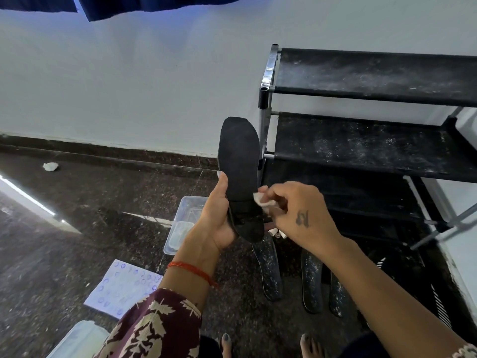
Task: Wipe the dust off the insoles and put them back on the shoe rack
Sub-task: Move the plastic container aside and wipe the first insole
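While left-hand fingers [219,220] clasp the upright insole [240,177], right-hand fingers [273,200] pinch a wipe [260,198] against it.

— How's your light?
— Even and soft, with a cool bluish cast on your wall [129,81]. Bright streaks of glare lie on your polished floor [77,202] at the left.

— Shadows?
— Faint ones only; it goes dim under your rack [374,140], low on the right.

— Sharpness?
— Your right hand [296,215] and its wipe [260,198] are slightly smeared. Your wide lens bends the skirting and rack bars toward the edges, and the corners look soft.
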`<state>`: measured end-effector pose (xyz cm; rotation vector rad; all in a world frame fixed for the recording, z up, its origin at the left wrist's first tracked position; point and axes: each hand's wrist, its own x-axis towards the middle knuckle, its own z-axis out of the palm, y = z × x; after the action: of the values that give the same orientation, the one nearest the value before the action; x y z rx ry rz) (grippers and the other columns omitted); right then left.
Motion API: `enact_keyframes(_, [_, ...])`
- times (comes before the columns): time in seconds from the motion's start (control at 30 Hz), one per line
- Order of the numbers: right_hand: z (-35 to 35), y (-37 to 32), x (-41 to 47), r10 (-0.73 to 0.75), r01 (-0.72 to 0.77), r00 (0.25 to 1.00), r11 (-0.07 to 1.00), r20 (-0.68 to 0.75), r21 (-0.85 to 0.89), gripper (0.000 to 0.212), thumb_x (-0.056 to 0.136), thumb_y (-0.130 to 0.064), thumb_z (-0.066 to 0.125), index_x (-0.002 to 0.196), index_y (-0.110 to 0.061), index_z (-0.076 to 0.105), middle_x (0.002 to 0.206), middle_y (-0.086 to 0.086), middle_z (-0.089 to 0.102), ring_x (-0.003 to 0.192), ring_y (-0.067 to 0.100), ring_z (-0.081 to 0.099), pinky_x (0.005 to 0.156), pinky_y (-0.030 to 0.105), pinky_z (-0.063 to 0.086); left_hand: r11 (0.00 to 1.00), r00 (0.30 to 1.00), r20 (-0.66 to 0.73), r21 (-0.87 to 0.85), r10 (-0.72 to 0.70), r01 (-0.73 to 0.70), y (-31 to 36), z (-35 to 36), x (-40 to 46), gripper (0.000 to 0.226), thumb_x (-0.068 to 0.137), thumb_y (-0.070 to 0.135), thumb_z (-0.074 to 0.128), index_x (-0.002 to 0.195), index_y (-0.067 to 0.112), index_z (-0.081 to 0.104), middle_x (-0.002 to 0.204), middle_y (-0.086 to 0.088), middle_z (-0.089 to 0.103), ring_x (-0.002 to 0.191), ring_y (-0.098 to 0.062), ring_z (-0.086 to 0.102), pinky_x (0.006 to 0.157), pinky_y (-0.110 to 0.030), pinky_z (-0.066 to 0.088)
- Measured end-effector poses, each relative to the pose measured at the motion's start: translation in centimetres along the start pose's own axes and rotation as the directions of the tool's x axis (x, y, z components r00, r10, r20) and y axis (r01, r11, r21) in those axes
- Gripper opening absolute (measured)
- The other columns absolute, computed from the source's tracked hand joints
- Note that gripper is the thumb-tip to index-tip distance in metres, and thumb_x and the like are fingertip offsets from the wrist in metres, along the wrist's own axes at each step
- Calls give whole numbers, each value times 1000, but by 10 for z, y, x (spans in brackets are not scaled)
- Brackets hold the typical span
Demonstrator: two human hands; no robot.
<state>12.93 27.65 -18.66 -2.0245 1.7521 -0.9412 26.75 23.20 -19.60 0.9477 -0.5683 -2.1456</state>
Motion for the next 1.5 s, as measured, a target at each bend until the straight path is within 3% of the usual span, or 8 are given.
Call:
enact_keyframes(0.1, [12,-9,-2,-62,46,996,977,71,210,14,74,-9,74,84,-18,72,84,-4,69,70,5,64,67,27,55,1000,1000,-27,-7,-1,1,0,1,1,85,92,67,22,75,4,78,88,-14,72,75,-25,70,73,-38,56])
enact_keyframes(0.43, [5,-13,-3,-195,178,910,981,366,78,36,65,9,54,72,-19,75,84,-11,67,80,0,58,75,13,44,1000,997,-74,3,5,-4,0,-6,3,82,90,68,26,89,3,75,95,-13,70,84,-27,69,80,-42,50])
enact_keyframes(0.57, [-1,-7,-3,-84,129,968,975,235,-181,20,74,-3,59,81,-16,73,88,-4,65,84,11,58,75,23,46,1000,999,-49,-18,12,-13,1,-5,3,79,91,68,24,102,4,69,93,-13,70,81,-26,68,81,-44,50])
enact_keyframes(0.7, [2,-4,-1,-74,74,997,997,19,-13,15,70,-3,66,81,-13,69,84,1,67,76,13,61,66,22,46,999,1000,4,-23,24,-24,2,-3,-1,84,93,66,20,86,3,76,89,-14,72,76,-26,71,66,-37,58])
enact_keyframes(0.87, [16,-13,-4,-81,53,975,989,207,138,15,72,-3,67,78,-17,69,77,-8,62,65,2,55,58,12,39,999,999,-43,-41,30,-31,2,-3,0,78,92,67,24,106,3,65,95,-13,68,80,-26,69,73,-39,54])
enact_keyframes(1.1, [9,-22,-4,-96,-27,939,936,330,350,11,76,-3,71,80,-13,72,67,-11,65,59,5,63,57,14,49,997,997,-57,-40,59,-62,2,-4,-1,84,93,66,23,80,1,75,84,-13,70,67,-26,71,67,-39,53])
enact_keyframes(1.4, [-2,-10,-1,-68,68,983,998,168,1,12,69,-8,68,74,-18,73,62,-21,52,58,-6,51,54,4,34,993,997,-30,-85,76,-78,3,-5,1,78,91,69,22,107,7,66,93,-12,67,78,-25,68,76,-39,56])
enact_keyframes(1.5, [7,-16,-4,-72,56,968,996,241,72,10,73,-9,68,78,-16,73,66,-21,51,60,-4,52,57,7,38,991,995,-43,-94,88,-92,2,0,-3,84,91,68,21,87,4,75,84,-12,69,73,-26,70,68,-38,57])
